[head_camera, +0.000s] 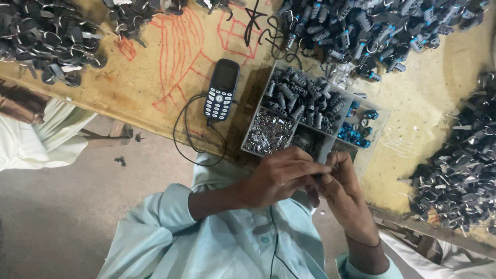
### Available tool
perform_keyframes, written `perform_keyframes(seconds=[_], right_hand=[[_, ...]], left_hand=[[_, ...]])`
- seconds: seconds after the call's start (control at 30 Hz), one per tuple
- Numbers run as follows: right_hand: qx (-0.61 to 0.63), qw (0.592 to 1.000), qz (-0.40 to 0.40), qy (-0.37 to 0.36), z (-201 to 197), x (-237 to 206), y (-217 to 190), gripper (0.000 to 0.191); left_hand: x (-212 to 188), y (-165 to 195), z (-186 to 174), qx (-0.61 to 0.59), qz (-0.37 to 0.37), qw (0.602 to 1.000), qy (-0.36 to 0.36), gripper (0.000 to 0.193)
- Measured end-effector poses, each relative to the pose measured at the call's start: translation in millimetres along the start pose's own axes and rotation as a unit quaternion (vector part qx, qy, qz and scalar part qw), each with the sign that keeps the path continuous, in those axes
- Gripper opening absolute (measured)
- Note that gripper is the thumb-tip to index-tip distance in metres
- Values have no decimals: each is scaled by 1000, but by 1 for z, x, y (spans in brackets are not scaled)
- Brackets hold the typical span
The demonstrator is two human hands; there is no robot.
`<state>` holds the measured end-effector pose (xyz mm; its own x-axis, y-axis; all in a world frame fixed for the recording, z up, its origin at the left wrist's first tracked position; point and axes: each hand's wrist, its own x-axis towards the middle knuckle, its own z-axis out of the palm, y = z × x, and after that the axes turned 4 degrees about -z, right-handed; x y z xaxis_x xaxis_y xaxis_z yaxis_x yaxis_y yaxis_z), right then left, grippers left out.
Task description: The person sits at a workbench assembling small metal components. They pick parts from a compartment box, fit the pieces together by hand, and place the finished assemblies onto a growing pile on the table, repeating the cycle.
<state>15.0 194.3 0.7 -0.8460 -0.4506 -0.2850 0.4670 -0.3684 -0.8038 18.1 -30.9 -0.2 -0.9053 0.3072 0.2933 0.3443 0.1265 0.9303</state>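
Scuffed yellow surface [155, 88] carries four heaps of dark lock parts, one divided tray [310, 116] and one phone [221, 90]. At its near edge, left hand [276, 175] and right hand [343, 194] pinch one small dark part [316, 177] in a closed grip.

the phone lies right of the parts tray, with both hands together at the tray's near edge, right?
Not quite: the head view shows the phone lying left of the tray. Both hands, left and right, do meet at its near edge.
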Motion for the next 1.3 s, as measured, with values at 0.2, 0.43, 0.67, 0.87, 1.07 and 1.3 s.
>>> perform_keyframes(seconds=[0.2, 0.43, 0.67, 0.87, 1.07, 1.3], right_hand=[[-221, 974, 52, -16, -7, 9, -49, 30], [-862, 387, -262, 199, -120, 81, -92, 41], [-786, 489, -206, 317, -192, 33, -121, 35], [-847, 404, -110, 327, -211, 29, -135, 48], [-683, 644, -207, 275, -196, 1, -148, 25], [-429, 705, -427, 369, -225, -32, -148, 15]], left_hand=[[2, 2, 12, 12, 31, 997, 71, 47], [26, -20, -2, 27, 22, 995, 97, 30], [35, -20, 9, 36, -15, 997, 60, 30], [45, -18, 14, 44, -8, 999, 24, 34], [47, -17, 15, 46, -31, 998, 17, 31], [50, -15, 15, 33, -29, 999, -4, 28]])
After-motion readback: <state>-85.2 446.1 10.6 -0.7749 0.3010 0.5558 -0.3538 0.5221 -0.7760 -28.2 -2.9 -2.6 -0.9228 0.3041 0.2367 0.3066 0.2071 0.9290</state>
